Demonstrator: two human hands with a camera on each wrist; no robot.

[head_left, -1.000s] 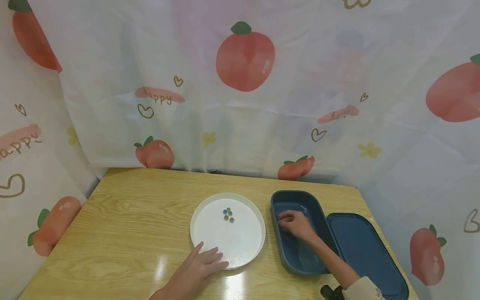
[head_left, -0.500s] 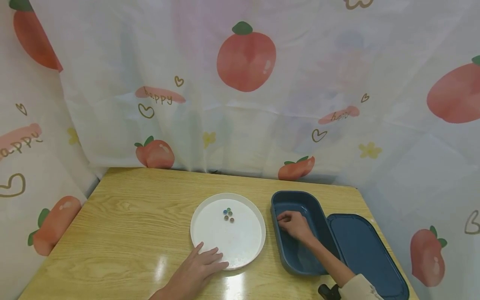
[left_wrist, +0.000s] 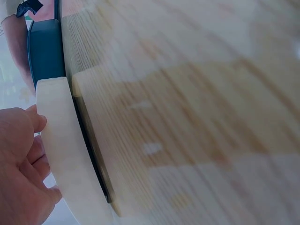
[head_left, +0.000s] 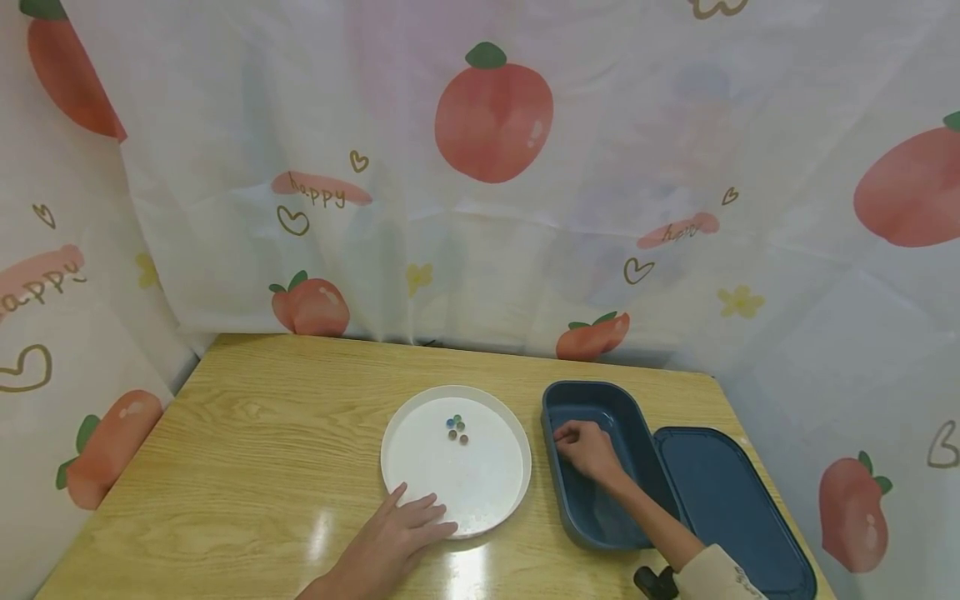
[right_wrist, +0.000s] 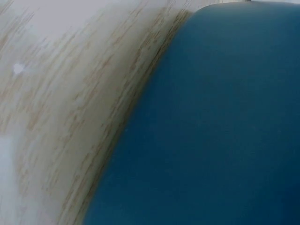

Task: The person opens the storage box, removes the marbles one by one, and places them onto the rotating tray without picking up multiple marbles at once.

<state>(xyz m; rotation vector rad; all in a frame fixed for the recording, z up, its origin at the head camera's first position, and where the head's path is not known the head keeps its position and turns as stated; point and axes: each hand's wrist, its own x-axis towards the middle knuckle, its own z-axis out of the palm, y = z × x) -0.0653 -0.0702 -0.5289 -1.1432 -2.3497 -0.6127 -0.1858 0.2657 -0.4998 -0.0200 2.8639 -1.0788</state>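
Note:
Resting over the near left rim of a round white tray, my left hand has its fingers spread. In the left wrist view its fingertips touch the tray's side wall. Several small glass marbles, blue, green and brownish, lie together in the tray's far half. My right hand reaches down inside a deep dark-blue box, close to its left wall, with bent fingers. Their tips are partly hidden, and I cannot tell whether they hold anything. The right wrist view shows the box's outer wall but no hand.
A flat dark-blue lid lies right of the box, up against it, near the table's right edge. The wooden table ends at a white peach-print curtain behind. A black object sits by the right sleeve.
The right forearm and sleeve shift slightly left, while the right hand stays in the box at nearly the same spot. Left hand, tray and marbles stay put.

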